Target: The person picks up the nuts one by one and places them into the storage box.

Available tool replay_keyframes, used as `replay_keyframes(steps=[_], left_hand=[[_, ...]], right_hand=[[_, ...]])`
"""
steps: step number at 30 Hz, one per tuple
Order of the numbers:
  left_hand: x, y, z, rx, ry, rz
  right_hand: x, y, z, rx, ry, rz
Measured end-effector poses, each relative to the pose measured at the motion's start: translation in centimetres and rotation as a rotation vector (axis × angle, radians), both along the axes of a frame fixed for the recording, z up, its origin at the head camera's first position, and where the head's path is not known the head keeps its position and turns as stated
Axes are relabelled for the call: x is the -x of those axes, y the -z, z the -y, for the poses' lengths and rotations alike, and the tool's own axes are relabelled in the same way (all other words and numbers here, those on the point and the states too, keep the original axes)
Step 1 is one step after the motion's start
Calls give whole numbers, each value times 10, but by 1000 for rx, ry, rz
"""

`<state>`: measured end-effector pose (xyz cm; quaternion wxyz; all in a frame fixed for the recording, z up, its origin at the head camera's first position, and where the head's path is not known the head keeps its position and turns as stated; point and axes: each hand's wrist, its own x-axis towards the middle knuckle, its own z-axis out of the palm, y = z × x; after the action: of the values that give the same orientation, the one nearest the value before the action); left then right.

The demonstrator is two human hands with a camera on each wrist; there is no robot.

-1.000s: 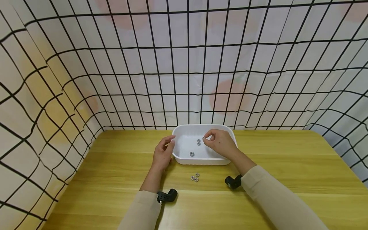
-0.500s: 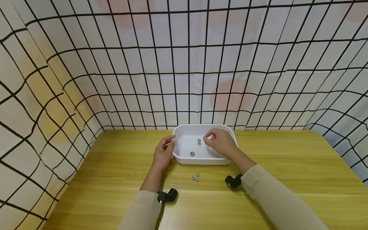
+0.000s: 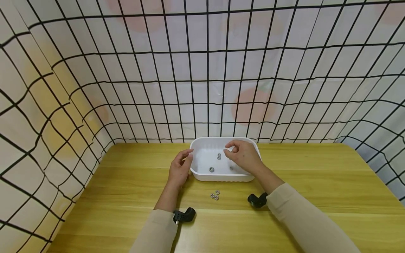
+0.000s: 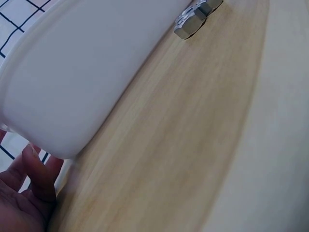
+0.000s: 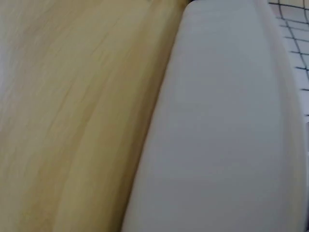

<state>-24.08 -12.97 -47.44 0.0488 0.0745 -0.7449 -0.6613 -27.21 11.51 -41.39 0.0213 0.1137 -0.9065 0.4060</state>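
A white plastic tray [image 3: 205, 174] stands on the wooden table with several metal hex nuts inside: a pair [image 3: 219, 156] near the middle, one nut [image 3: 211, 169] at the front and another nut [image 3: 231, 168] under my right hand. My right hand [image 3: 244, 156] hovers over the tray's right part, thumb and forefinger apart with nothing visible between them. At the tray's left end rests my left hand [image 3: 179, 169], its fingers loosely bent and close to the rim; contact is hard to tell. In the left wrist view its thumb [image 4: 35, 166] is beside the tray's corner.
Three hex nuts [image 3: 214, 195] lie clustered on the table [image 3: 126, 196] in front of the tray. A black grid-patterned curtain [image 3: 196, 70] rises behind the table. Each wrist carries a small black camera; the left camera [image 3: 185, 214] is near the sleeve.
My right thumb and forefinger have parted and let go of a hex nut, which now lies in the tray below the hand. My left hand has stayed in place.
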Motion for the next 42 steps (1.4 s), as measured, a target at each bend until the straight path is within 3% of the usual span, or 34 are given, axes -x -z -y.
replay_keyframes(steps=[11,23,42], left_hand=[[0,0,0,0,-1,3],[0,1,1,-13,8,4],[1,1,1,-7,5,10]], right_hand=[[-23,-12,6,79,-49,20],[-51,-20,15,104,-195,35],[-81,6,13,80,-318,152]])
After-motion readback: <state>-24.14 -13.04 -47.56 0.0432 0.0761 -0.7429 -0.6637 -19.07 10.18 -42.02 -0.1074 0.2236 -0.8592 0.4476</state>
